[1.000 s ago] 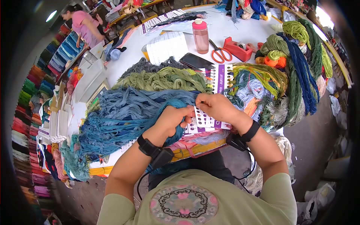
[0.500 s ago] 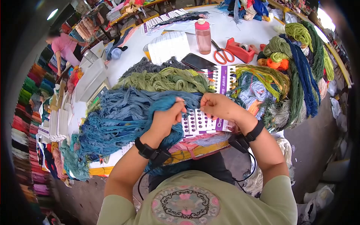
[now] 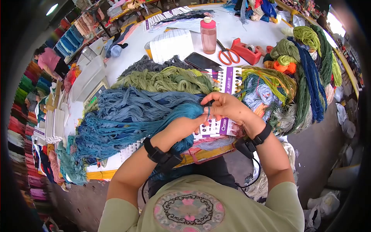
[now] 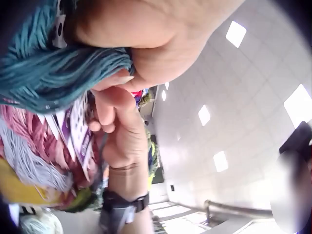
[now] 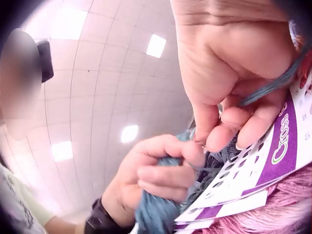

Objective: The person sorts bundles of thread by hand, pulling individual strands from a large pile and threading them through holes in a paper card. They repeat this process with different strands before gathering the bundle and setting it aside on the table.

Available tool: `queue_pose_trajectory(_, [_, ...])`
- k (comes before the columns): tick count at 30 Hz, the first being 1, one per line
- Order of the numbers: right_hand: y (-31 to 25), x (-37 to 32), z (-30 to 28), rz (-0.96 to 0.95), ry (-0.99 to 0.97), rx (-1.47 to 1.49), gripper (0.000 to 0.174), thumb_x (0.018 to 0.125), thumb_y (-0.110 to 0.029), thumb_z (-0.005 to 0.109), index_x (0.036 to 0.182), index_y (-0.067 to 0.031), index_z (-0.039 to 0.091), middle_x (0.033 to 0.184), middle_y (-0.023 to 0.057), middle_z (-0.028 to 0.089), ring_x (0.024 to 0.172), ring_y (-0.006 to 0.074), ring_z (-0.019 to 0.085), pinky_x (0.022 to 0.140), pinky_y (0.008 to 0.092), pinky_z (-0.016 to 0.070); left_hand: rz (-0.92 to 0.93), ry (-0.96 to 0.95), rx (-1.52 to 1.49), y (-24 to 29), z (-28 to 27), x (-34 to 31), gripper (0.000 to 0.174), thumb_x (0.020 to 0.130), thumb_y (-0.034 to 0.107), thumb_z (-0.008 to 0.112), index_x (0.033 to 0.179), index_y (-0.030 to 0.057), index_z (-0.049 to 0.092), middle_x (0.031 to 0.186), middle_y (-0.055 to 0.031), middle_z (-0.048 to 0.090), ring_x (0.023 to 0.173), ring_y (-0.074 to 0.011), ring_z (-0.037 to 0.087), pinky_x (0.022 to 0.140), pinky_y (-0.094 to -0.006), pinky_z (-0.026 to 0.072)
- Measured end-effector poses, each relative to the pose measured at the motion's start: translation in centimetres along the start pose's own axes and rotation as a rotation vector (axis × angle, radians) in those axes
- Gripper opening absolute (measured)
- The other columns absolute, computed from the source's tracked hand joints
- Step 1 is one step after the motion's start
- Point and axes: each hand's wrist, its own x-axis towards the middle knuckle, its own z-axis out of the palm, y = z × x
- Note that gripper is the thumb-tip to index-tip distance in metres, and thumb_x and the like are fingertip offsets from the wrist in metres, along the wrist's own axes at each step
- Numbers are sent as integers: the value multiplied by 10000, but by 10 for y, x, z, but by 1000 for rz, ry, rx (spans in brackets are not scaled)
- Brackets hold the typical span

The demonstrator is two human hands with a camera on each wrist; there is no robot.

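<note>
My left hand (image 3: 184, 129) grips a thick skein of teal embroidery thread (image 3: 189, 111), which bulges over its fingers in the head view. Close beside it, my right hand (image 3: 228, 109) has curled fingers, and a thin teal strand (image 5: 273, 88) runs through them in the right wrist view. The fingertips of both hands meet at the skein's edge. Just under the hands lie overlapping white-and-purple punched thread cards (image 5: 280, 134), partly covered by the fingers and skein. Pink thread (image 4: 41, 134) shows below the cards in the left wrist view.
Heaps of blue thread (image 3: 123, 102) and olive thread (image 3: 166, 82) cover the table's left side. Behind are a phone (image 3: 201, 61), a pink-capped bottle (image 3: 208, 36), scissors (image 3: 228, 57) and a red tape dispenser (image 3: 247, 51). Mixed green skeins (image 3: 305, 81) hang at the right edge.
My left hand has moved right to meet the right hand, and the teal skein now spreads over its fingers. My right fingers have opened out somewhat. A person in pink has moved left in the background.
</note>
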Motion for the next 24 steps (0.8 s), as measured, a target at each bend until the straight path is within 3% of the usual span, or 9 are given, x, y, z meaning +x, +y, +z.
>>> queue_pose_trajectory(4, [13, 8, 6, 18, 56, -162, 144, 926, -175, 611, 949, -32, 605, 677, 4, 617, 581, 50, 551, 535, 199, 445, 263, 202, -25, -17, -40, -19, 369, 957, 422, 526, 886, 83, 656, 672, -4, 566, 534, -66, 451, 505, -216, 340])
queue_pose_trajectory(5, [13, 9, 7, 17, 56, -151, 144, 926, -175, 611, 949, -32, 605, 677, 4, 617, 581, 50, 551, 535, 199, 445, -15, 153, -404, -2, -58, -40, 324, 950, 337, 549, 742, 89, 559, 618, 9, 505, 460, -65, 394, 441, -214, 288])
queue_pose_trajectory(7, [10, 9, 8, 59, 106, -299, 191, 922, -208, 593, 892, -20, 610, 693, 39, 659, 542, 93, 564, 520, 244, 448, -99, 40, -947, -14, -110, -61, 326, 955, 189, 495, 647, 132, 403, 548, 46, 362, 407, -47, 317, 348, -205, 224])
queue_pose_trajectory(11, [10, 11, 8, 56, 102, -298, 179, 914, -194, 589, 904, -17, 614, 710, 47, 671, 544, 98, 574, 525, 251, 456, 214, 324, -1497, -51, -200, -126, 232, 987, 165, 448, 787, 56, 490, 609, 43, 386, 414, -74, 297, 374, -213, 294])
queue_pose_trajectory(14, [10, 10, 7, 62, 78, -325, 139, 931, -149, 573, 907, -13, 593, 736, 36, 656, 611, 73, 575, 552, 218, 467, 284, 681, -1196, -85, -225, -141, 264, 998, 240, 468, 902, 25, 586, 639, 23, 461, 449, -74, 352, 395, -220, 301])
queue_pose_trajectory(16, [10, 8, 9, 46, 85, -340, 124, 924, -136, 579, 903, -14, 593, 736, 36, 653, 618, 73, 576, 551, 219, 466, -266, 1077, -45, -67, -205, -146, 327, 986, 310, 514, 1019, 11, 641, 750, -25, 599, 521, -57, 432, 410, -218, 300])
queue_pose_trajectory(19, [18, 8, 12, -28, 138, -421, 98, 910, -113, 595, 893, -17, 592, 733, 33, 646, 632, 66, 576, 549, 220, 458, 67, 764, -126, -26, -144, -142, 378, 971, 373, 533, 1069, 22, 635, 913, -50, 667, 603, -37, 493, 443, -190, 286])
queue_pose_trajectory(21, [20, 8, 22, -149, 255, -478, 120, 864, -150, 648, 846, -33, 628, 670, 37, 635, 598, 100, 577, 553, 256, 446, 274, 613, -400, -18, -114, -127, 481, 971, 444, 504, 1110, -1, 622, 1037, -99, 672, 829, -113, 617, 597, -217, 414])
queue_pose_trajectory(24, [-12, 0, 58, -297, 287, -152, 92, 884, -128, 666, 885, -38, 643, 713, -27, 600, 646, 46, 508, 584, 220, 428, 477, 187, -831, 10, -80, -108, 643, 980, 517, 402, 1293, -37, 495, 1357, -177, 501, 1265, -262, 475, 970, -378, 416])
